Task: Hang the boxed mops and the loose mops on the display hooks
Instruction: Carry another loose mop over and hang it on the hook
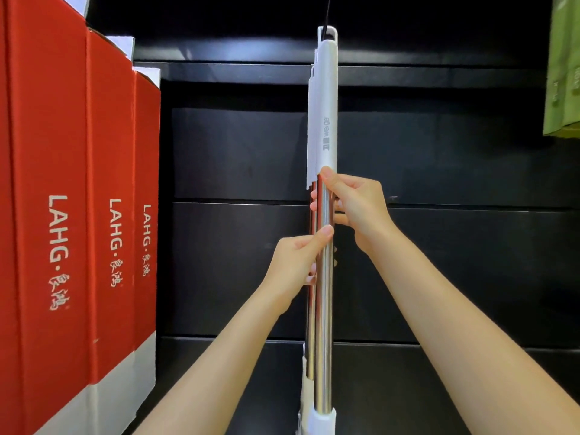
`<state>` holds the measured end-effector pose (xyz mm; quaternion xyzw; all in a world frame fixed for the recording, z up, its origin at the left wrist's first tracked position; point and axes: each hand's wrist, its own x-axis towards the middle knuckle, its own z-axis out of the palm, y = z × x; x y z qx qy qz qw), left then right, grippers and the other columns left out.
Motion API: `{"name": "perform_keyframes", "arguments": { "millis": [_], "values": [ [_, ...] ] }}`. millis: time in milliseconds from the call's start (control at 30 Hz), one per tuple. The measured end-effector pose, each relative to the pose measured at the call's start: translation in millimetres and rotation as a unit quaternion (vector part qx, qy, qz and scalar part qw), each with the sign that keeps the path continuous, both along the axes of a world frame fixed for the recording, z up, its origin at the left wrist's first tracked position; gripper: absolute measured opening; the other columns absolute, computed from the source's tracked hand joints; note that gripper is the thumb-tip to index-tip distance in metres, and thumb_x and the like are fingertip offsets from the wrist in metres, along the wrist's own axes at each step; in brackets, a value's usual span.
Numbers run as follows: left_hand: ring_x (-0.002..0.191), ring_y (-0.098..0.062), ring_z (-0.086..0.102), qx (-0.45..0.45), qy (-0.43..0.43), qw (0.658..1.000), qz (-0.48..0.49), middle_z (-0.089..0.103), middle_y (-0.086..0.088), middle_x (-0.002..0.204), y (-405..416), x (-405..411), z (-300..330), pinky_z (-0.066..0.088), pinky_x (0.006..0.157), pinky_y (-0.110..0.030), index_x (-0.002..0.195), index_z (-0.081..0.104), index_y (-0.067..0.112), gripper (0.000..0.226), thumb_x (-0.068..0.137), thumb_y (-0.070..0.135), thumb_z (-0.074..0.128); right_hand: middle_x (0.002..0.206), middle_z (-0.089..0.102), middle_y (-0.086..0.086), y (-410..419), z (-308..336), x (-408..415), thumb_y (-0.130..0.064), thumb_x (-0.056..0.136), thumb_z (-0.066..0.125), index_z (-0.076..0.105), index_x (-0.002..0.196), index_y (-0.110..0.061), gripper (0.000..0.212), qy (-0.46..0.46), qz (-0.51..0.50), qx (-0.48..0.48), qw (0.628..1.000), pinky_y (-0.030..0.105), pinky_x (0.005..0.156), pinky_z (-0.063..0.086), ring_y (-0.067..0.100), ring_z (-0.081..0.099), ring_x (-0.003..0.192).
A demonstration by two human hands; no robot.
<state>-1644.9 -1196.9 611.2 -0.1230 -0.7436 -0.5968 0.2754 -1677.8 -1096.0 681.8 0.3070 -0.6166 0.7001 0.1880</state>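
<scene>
A: Mop point(324, 277) hangs upright between our hands, its steel shaft in both grips. Our right hand point(361, 205) pinches the shaft just under the white sleeve point(326, 105), thumb in front and fingers wrapped behind. Our left hand point(295, 262) sits just below it, thumb across the front and fingers round the back. Both are closed on the mop.

B: And above the grips?

A: The sleeve runs up to a loop at the top, and a thin black hook point(328, 14) comes down into that loop. We judge the loop is on the hook or very nearly, though we cannot tell how far along it sits.

B: What is behind the shaft?

A: More white sleeves and shafts, just behind ours and close against it, so other mops seem to share this hook. Far left of the grips hang the red boxes point(78, 199), well apart from us. Below the grips the shaft meets a white collar point(323, 417).

B: So how do we finish well?

A: We keep the shaft plumb, let the weight settle onto the hook before loosening either hand, and ease the lower hand off first. If we let go while tilted, the mop may swing into its neighbours.
</scene>
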Motion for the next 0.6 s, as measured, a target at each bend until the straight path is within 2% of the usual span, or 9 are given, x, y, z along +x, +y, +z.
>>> {"name": "perform_keyframes", "arguments": {
  "millis": [100,233,300,400,533,600],
  "values": [
    [0.077,-0.009,0.066,0.002,-0.006,1.000,0.004,0.069,0.003,0.084,3,2,0,0.056,0.072,-0.028,0.090,0.067,0.023,0.032,0.091,0.049,0.049,0.095,0.072,0.006,-1,-1,-1,-0.037,0.089,0.060,0.067,0.108,-0.012,0.032,0.005,-0.003,0.002,1.000,0.021,0.064,0.059,0.017,0.072,0.079],
    [0.082,-0.008,0.066,0.007,0.008,1.000,0.005,0.068,0.003,0.090,7,8,-4,0.053,0.070,-0.021,0.090,0.066,0.023,0.027,0.092,0.045,0.050,0.096,0.072,0.004,-3,-2,0,-0.037,0.089,0.060,0.067,0.108,-0.013,0.032,0.003,-0.012,0.002,1.000,0.017,0.061,0.057,0.015,0.071,0.081],
    [0.088,-0.010,0.066,-0.017,0.010,1.000,0.016,0.067,-0.003,0.096,7,10,-9,0.053,0.074,-0.023,0.096,0.066,0.015,0.027,0.090,0.040,0.056,0.096,0.072,0.004,-4,-3,0,-0.036,0.090,0.059,0.067,0.107,-0.013,0.030,0.008,-0.012,0.002,1.000,0.018,0.063,0.057,0.015,0.071,0.082],
    [0.091,-0.017,0.066,-0.056,0.005,0.998,0.021,0.066,-0.008,0.099,5,14,-20,0.055,0.079,-0.026,0.100,0.061,0.019,0.020,0.083,0.029,0.068,0.099,0.071,0.005,-1,-13,2,-0.032,0.092,0.057,0.066,0.109,-0.016,0.026,0.020,0.004,0.024,1.000,0.023,0.071,0.058,0.015,0.071,0.086],
    [0.090,-0.011,0.066,-0.065,-0.015,0.998,0.018,0.066,0.000,0.100,0,17,-47,0.055,0.073,-0.020,0.107,0.058,0.026,0.028,0.082,0.024,0.069,0.107,0.068,0.001,12,-58,3,-0.030,0.094,0.052,0.062,0.117,-0.020,0.026,0.030,0.019,0.068,0.997,0.029,0.080,0.058,0.013,0.067,0.098],
    [0.091,-0.008,0.067,-0.045,-0.026,0.998,0.019,0.067,0.002,0.102,-3,21,-66,0.055,0.072,-0.018,0.114,0.060,0.025,0.032,0.083,0.024,0.069,0.111,0.067,-0.002,21,-97,0,-0.029,0.095,0.051,0.058,0.123,-0.020,0.031,0.004,0.009,0.056,0.998,0.029,0.086,0.055,0.011,0.065,0.103]
  ]
}}
